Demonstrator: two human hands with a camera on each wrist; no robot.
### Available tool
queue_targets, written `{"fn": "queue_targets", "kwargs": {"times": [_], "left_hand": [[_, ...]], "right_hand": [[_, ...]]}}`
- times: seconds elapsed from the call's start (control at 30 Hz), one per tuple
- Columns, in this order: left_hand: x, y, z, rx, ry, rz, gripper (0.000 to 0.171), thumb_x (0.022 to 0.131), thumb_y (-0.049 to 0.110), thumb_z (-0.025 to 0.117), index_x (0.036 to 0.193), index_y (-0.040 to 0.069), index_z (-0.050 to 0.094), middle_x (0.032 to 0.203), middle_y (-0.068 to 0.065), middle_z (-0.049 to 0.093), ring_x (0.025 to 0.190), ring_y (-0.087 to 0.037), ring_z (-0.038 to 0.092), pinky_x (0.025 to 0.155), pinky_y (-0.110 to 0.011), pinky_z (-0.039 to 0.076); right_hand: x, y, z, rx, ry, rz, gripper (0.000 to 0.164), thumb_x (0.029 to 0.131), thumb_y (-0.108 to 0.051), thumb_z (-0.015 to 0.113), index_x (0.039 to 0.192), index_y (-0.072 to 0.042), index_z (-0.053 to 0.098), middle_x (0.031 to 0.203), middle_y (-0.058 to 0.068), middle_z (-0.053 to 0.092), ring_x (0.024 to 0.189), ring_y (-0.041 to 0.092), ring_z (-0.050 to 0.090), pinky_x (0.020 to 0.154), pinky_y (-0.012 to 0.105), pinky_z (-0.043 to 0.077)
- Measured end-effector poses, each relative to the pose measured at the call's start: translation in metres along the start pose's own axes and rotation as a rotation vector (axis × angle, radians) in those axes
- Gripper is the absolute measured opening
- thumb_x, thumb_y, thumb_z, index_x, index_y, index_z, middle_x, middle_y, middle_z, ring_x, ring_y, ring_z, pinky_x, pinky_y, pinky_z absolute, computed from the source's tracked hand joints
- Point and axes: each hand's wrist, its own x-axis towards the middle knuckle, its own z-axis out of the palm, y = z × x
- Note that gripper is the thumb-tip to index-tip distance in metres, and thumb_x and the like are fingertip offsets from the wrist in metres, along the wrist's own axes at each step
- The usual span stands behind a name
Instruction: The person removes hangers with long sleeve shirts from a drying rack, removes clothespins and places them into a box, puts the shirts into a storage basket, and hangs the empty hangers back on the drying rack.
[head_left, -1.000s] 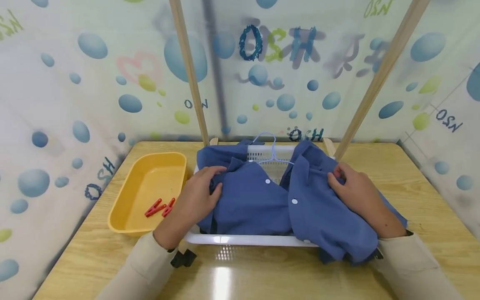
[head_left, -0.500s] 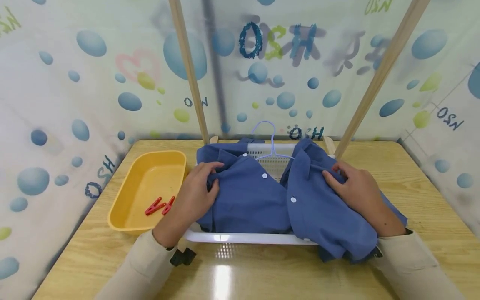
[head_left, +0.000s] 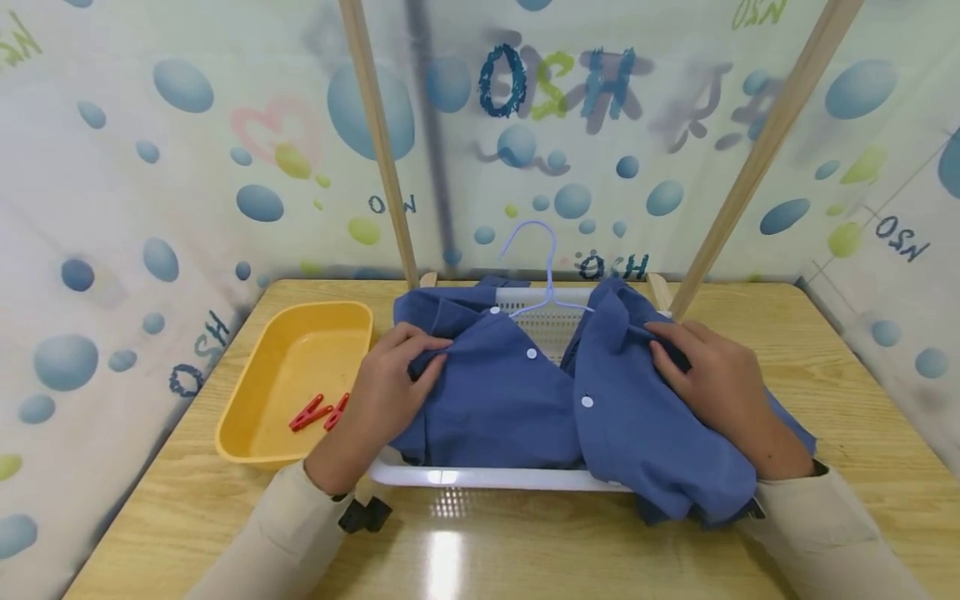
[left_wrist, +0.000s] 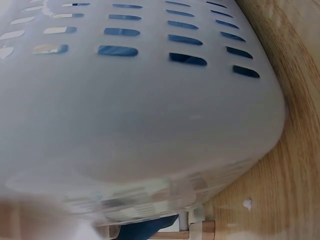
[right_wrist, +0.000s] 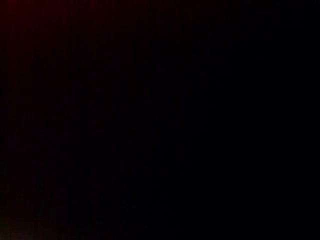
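A blue buttoned shirt [head_left: 495,400] lies over a white perforated basket [head_left: 510,477], its right part draped past the front rim. From the shirt's open neck rises a pale lilac hanger [head_left: 550,275], hook up; its arms run under the cloth on both sides. My left hand [head_left: 390,383] pinches the shirt's left shoulder between thumb and fingers. On the other side my right hand [head_left: 708,375] grips the right shoulder the same way. The left wrist view shows mostly the basket's white wall [left_wrist: 140,120]. The right wrist view is almost black.
To the left stands a yellow basin [head_left: 300,367] with red clothespins [head_left: 309,413] in it. Two slanting wooden poles [head_left: 765,158] rise behind the basket. The wooden table [head_left: 180,500] meets a patterned wall covering at the back and sides.
The hanger's hook has risen higher out of the neck. My right hand's fingers have shifted slightly toward the collar, and the cloth there has folded. My left hand has barely moved.
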Motion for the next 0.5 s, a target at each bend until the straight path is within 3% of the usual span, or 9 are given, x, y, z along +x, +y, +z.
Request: {"fn": "queue_targets", "kwargs": {"times": [0.23, 0.5], "left_hand": [[-0.0008, -0.0022, 0.0004, -0.048, 0.091, 0.088, 0.021, 0.080, 0.005, 0.082, 0.101, 0.006, 0.078, 0.093, -0.009, 0.062, 0.085, -0.022, 0.060, 0.077, -0.036, 0.055], [-0.0003, -0.0035, 0.0006, -0.063, 0.128, 0.110, 0.015, 0.080, 0.005, 0.082, 0.094, 0.003, 0.077, 0.106, -0.015, 0.057, 0.102, -0.030, 0.054, 0.086, -0.041, 0.050]], "right_hand": [[-0.0004, -0.0007, 0.0000, 0.058, 0.016, -0.055, 0.035, 0.081, -0.002, 0.074, 0.116, -0.004, 0.071, 0.090, 0.017, 0.071, 0.057, 0.023, 0.061, 0.049, 0.038, 0.046], [-0.0023, -0.0017, 0.0026, 0.089, 0.009, -0.029, 0.038, 0.079, 0.004, 0.076, 0.116, -0.005, 0.072, 0.090, 0.015, 0.071, 0.063, 0.024, 0.064, 0.052, 0.041, 0.048]]}}
